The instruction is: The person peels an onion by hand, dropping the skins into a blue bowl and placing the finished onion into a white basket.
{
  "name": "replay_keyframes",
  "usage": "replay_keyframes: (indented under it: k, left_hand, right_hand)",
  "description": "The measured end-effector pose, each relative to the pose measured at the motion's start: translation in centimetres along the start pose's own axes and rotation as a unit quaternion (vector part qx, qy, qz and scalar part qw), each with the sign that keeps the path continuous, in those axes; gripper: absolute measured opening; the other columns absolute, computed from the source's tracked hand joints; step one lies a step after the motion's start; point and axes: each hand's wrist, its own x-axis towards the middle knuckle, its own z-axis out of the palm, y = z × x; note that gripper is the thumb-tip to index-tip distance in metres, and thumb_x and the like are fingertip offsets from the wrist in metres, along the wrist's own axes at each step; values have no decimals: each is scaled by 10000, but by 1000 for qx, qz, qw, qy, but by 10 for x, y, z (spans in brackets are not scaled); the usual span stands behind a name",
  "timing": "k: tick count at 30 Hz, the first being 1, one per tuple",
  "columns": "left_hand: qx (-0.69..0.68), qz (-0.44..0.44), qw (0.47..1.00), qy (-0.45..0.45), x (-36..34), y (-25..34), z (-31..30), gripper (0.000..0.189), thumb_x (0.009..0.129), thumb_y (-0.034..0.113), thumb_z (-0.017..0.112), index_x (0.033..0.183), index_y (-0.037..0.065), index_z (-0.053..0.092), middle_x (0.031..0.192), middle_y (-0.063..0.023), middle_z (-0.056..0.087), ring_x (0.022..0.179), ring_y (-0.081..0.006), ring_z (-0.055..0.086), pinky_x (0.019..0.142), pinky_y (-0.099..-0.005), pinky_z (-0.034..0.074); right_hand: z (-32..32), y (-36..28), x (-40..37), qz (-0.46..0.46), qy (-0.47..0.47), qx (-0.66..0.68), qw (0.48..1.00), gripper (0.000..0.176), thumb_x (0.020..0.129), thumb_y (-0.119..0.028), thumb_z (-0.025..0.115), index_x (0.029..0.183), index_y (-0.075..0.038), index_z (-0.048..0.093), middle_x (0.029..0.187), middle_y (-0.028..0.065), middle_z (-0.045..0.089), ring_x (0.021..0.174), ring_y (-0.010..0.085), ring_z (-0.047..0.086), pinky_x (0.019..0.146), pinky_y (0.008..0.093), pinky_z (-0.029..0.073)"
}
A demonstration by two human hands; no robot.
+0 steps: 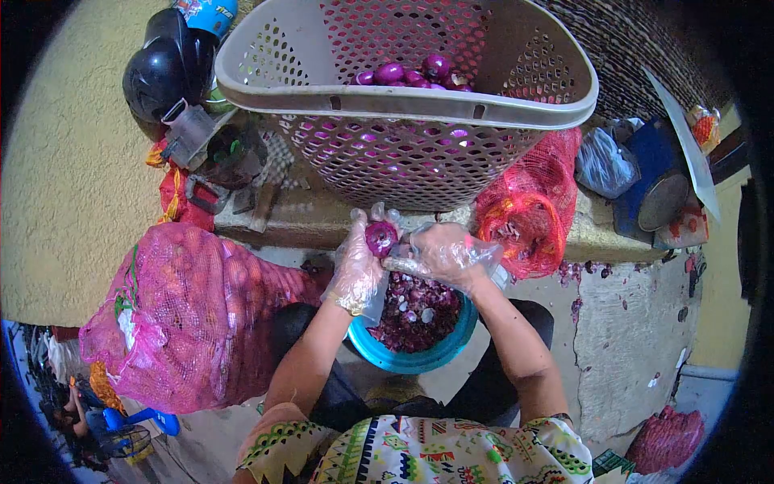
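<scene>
A purple-red onion (381,239) rests in my left hand (360,262), which wears a clear plastic glove and has its fingers wrapped round it. Close by on the right, my gloved right hand (446,252) is closed, its fingertips near the onion's lower side. Whatever it grips is hidden by the fingers and the loose plastic. Below both hands, between my knees, a blue basin (373,358) holds onion skins and scraps (413,324). In front of me, a big grey-beige perforated basket (407,105) contains many purple onions (393,74).
A full pink mesh sack (189,315) leans at my left. A red mesh sack (532,202) lies right of the basket on a concrete ledge (302,214). Black helmet (157,77) and clutter are at far left. Another mesh sack (666,438) sits lower right. Skins litter the floor.
</scene>
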Motion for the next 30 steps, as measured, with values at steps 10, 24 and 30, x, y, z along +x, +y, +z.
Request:
replay_keyframes:
  k: [10, 24, 30]
  left_hand:
    - [38, -30, 999, 1, -8, 6, 14, 410, 955, 500, 589, 1114, 122, 607, 1001, -73, 656, 936, -222, 664, 785, -392, 576]
    - [110, -31, 993, 4, -11, 2, 10, 489, 943, 511, 580, 1120, 56, 599, 992, -121, 672, 820, -231, 690, 673, -352, 595]
    - [132, -47, 990, 25, -7, 10, 5, 497, 931, 501, 603, 1117, 41, 588, 994, -97, 650, 842, -235, 664, 728, -389, 591]
  right_hand:
    - [-24, -4, -4, 49, 38, 99, 993, 587, 717, -684, 713, 804, -104, 694, 671, 134, 661, 666, 326, 677, 625, 444, 510]
    - [-2, 0, -3, 11, 40, 75, 996, 545, 775, -656, 668, 837, -117, 728, 703, 144, 673, 664, 336, 675, 623, 458, 509]
    - [6, 0, -4, -25, 13, -6, 1000, 560, 804, -663, 631, 691, -119, 705, 634, 149, 657, 590, 337, 665, 582, 458, 517]
